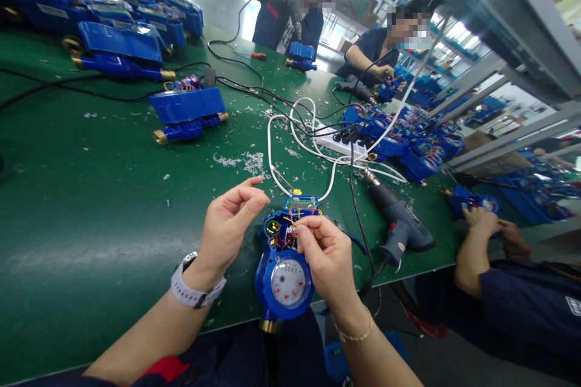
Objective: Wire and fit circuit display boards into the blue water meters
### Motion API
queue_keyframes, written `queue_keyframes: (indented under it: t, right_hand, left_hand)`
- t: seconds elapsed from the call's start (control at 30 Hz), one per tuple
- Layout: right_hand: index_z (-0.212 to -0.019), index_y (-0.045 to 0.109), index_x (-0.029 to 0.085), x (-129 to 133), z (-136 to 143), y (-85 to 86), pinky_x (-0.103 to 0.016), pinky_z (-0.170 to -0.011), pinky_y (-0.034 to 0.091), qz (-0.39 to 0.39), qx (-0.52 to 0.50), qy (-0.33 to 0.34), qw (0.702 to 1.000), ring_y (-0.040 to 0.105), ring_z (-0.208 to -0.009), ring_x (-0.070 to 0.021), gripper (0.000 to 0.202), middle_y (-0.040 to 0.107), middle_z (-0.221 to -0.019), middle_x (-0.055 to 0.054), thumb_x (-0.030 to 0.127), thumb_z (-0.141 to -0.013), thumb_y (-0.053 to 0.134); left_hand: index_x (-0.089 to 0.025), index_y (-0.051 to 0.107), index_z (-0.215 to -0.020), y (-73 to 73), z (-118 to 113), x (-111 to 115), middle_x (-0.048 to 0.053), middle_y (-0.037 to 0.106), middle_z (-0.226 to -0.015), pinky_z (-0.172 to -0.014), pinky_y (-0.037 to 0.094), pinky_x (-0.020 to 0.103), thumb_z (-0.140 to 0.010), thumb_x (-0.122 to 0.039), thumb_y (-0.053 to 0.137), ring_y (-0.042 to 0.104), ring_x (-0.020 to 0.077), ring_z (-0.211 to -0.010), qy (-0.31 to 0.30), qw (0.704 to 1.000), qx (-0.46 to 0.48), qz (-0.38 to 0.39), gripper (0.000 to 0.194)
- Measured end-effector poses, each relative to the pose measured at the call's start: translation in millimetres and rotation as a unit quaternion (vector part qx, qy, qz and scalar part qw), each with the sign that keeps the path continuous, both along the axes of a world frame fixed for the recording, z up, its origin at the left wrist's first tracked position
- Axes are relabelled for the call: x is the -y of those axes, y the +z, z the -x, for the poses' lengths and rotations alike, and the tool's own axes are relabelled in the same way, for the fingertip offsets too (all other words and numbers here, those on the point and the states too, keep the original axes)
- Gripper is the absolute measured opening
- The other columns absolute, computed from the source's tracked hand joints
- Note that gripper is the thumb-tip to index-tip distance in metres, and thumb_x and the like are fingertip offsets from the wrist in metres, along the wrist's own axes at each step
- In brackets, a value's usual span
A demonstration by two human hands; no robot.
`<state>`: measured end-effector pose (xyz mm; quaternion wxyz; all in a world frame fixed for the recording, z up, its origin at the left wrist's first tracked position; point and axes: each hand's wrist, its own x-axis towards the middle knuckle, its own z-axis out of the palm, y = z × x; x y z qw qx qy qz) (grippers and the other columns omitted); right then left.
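Observation:
A blue water meter (267, 272) with a round dial (288, 282) rests at the table's near edge, its wiring compartment uncovered. Inside it are thin coloured wires (287, 240), and beyond the compartment is a small display board (301, 204). My right hand (327, 257) is closed over the compartment, thumb and index finger pinching a thin wire. Just left of the meter and apart from it, my left hand (227, 227) is raised with thumb and fingertips drawn together. Anything between those fingertips is too small to make out.
A heat gun (402, 214) lies to the right, near a white power strip (340, 143) with tangled cables. Clear scraps (252, 162) litter the green table (127, 193). Another meter (188, 112) lies left; many more are stacked behind. Co-workers sit opposite and at right, one hand (483, 221) on a meter.

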<state>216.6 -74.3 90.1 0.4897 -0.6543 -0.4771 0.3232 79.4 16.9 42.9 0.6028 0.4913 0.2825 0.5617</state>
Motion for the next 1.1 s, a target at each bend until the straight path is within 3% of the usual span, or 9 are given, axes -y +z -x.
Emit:
queue_keyframes:
  t: [0.07,0.23,0.6,0.93,1.1]
  right_hand:
    - [-0.082,0.063,0.017,0,0,0.0,-0.021,-0.048,0.037,0.002,-0.007,0.001,1.000,0.048,-0.050,-0.0088,0.015,0.054,-0.057,0.004,0.029,-0.088,0.057]
    - [-0.081,0.062,0.017,-1,1,1.3,-0.020,-0.049,0.039,0.008,-0.024,0.013,1.000,0.050,-0.050,-0.0082,0.015,0.057,-0.059,0.004,0.030,-0.088,0.058]
    - [-0.080,0.063,0.018,0,0,1.7,-0.022,-0.052,0.041,0.020,-0.017,0.027,0.999,0.054,-0.054,-0.0098,0.013,0.063,-0.064,0.002,0.029,-0.086,0.061]
    - [-0.082,0.063,0.017,-2,0,2.6,-0.023,-0.052,0.042,0.046,-0.022,0.031,0.998,0.056,-0.055,-0.0114,0.010,0.067,-0.068,-0.001,0.025,-0.083,0.056]
    - [-0.079,0.061,0.017,-2,-2,-0.4,-0.023,-0.050,0.037,0.055,-0.019,0.029,0.998,0.048,-0.052,-0.0099,0.009,0.060,-0.063,0.002,0.025,-0.081,0.057]
  left_hand:
    - [-0.022,0.064,-0.071,2.0,0,1,0.002,0.068,-0.083,-0.114,0.030,0.045,-0.089,-0.037,0.063,0.053,0.0249,-0.121,-0.008,0.999,-0.032,-0.029,0.023]
    - [-0.022,0.069,-0.081,9.8,-2,7,0.006,0.069,-0.102,-0.112,0.030,0.049,-0.081,-0.030,0.069,0.044,0.0299,-0.130,-0.058,0.978,-0.163,-0.120,0.008]
    - [-0.022,0.067,-0.073,12.3,-2,9,0.007,0.070,-0.106,-0.110,0.031,0.052,-0.082,-0.026,0.066,0.045,0.0308,-0.130,-0.064,0.972,-0.182,-0.134,0.011]
    - [-0.024,0.072,-0.070,3.5,-3,6,0.004,0.074,-0.110,-0.115,0.028,0.052,-0.084,-0.031,0.068,0.044,0.0287,-0.135,-0.085,0.990,-0.111,-0.019,0.016]
    - [-0.024,0.072,-0.070,3.9,-2,7,0.004,0.074,-0.110,-0.116,0.026,0.052,-0.083,-0.032,0.069,0.043,0.0285,-0.136,-0.085,0.991,-0.103,-0.007,0.016]
